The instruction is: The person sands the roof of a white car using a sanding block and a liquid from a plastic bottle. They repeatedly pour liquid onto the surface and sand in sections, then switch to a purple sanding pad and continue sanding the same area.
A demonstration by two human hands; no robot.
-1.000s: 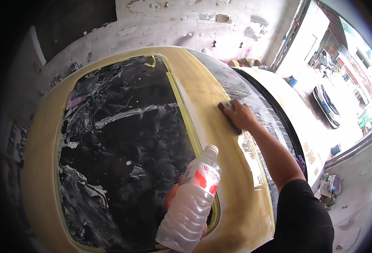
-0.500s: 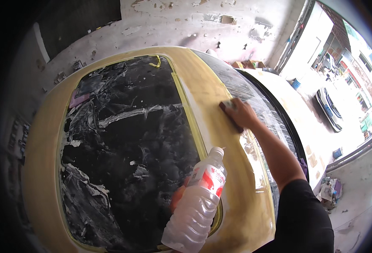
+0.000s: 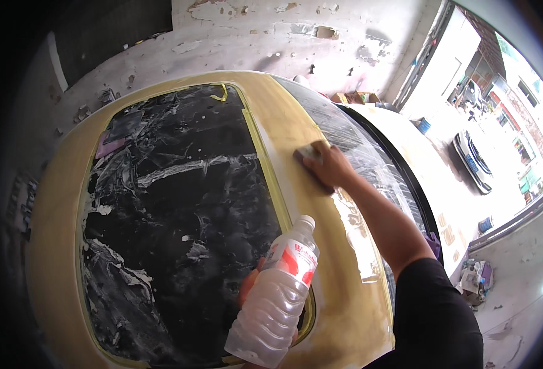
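Observation:
My left hand [image 3: 247, 286] is wrapped round a clear plastic bottle [image 3: 270, 307] with a red and white label, and mostly hidden behind it. The bottle is tilted, its white cap toward the far side, and holds a cloudy liquid. My right hand [image 3: 334, 167] grips a dark sanding block [image 3: 301, 158], pressed flat on the yellowish car roof [image 3: 277, 123] near the windshield edge. Left of the block, yellow masking tape [image 3: 262, 157] borders a large black roof panel [image 3: 204, 197] smeared with whitish dust. Wet, shiny patches lie on the roof beside my right forearm.
The streaked windshield [image 3: 351, 141] and a pale hood lie beyond my right arm. A pitted white wall [image 3: 234, 43] runs behind the car. At the right, a wide doorway shows another car [image 3: 471, 161] and a blue bucket [image 3: 424, 126].
My right hand has slid the sanding block a little left over the roof, toward the black panel. The bottle stays in my left hand. The whole view has shifted slightly.

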